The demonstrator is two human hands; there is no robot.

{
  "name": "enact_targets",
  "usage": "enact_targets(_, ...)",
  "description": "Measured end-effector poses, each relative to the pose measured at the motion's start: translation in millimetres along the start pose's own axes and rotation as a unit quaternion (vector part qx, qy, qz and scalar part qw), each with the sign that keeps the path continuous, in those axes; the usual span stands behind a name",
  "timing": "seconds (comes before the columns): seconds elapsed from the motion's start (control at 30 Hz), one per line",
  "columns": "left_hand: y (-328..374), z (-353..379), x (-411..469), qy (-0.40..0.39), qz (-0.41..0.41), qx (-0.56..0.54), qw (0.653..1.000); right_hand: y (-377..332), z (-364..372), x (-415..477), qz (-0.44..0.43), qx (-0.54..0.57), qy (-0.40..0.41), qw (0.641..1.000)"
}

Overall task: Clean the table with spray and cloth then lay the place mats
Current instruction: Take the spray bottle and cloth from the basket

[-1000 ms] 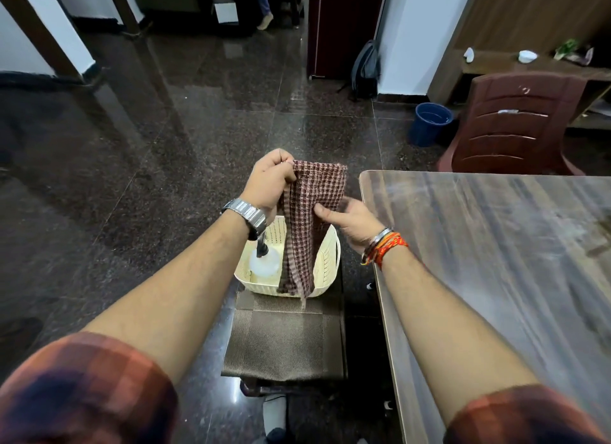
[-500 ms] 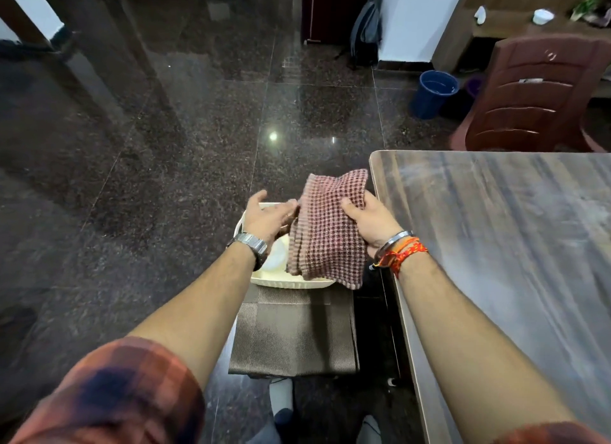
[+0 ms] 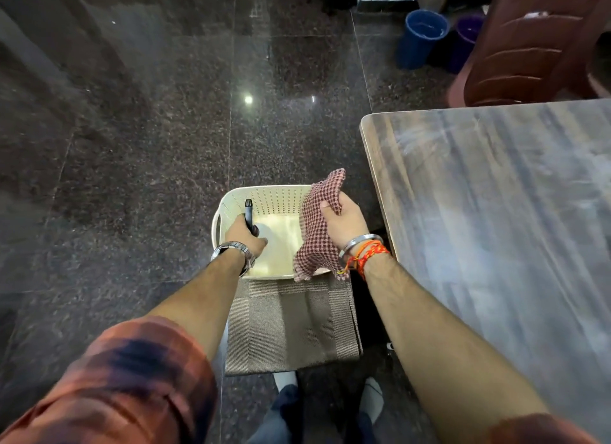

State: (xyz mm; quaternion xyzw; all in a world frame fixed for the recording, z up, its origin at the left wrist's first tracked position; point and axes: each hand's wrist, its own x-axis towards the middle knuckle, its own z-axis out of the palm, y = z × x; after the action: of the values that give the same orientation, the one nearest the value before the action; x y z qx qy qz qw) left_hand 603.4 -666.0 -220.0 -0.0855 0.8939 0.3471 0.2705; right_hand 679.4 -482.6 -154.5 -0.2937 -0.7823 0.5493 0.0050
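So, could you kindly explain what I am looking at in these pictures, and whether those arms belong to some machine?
There is no machine here: these are a person's two bare arms, filmed by one wide-angle camera worn on the head, looking forward and down. The left hand grips the black head of the spray bottle, which stands inside the cream basket. The right hand holds the checked cloth over the basket's right edge. The basket rests on brown place mats; what supports them is hidden. The wooden table that is to be cleaned is on the right. Beyond it stand a brown chair and a blue bucket.
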Motion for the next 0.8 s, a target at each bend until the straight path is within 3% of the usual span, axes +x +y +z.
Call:
enact_targets(0.2, -17.5, 3.6, 0.0, 0.059, 0.036, 0.039, 0.997, 1.4, 3.0, -7.3, 0.024, -0.007, 0.004, 1.000)
enact_targets(0.33, 1.4, -2.0, -31.2, 0.150, 0.097, 0.092, 0.980, 1.4, -9.1, -12.9, 0.028, 0.018, 0.035, 0.999)
enact_targets(0.5, 51.6, -14.4, -63.8, 0.246, 0.245, -0.025, 0.938, -5.3, -30.0, -21.7, 0.014, 0.049, 0.092, 0.994)
enact_targets(0.6, 98.5, -12.2, -88.5, 0.216, 0.235, -0.180, 0.931, -12.7, -51.9, -27.7, -0.006, 0.062, 0.118, 0.991)
enact_targets(0.8, 176.6, 1.0, -133.6, 0.113, 0.293, -0.175, 0.933, -25.6, -115.2, -49.4, -0.033, 0.101, 0.193, 0.975)
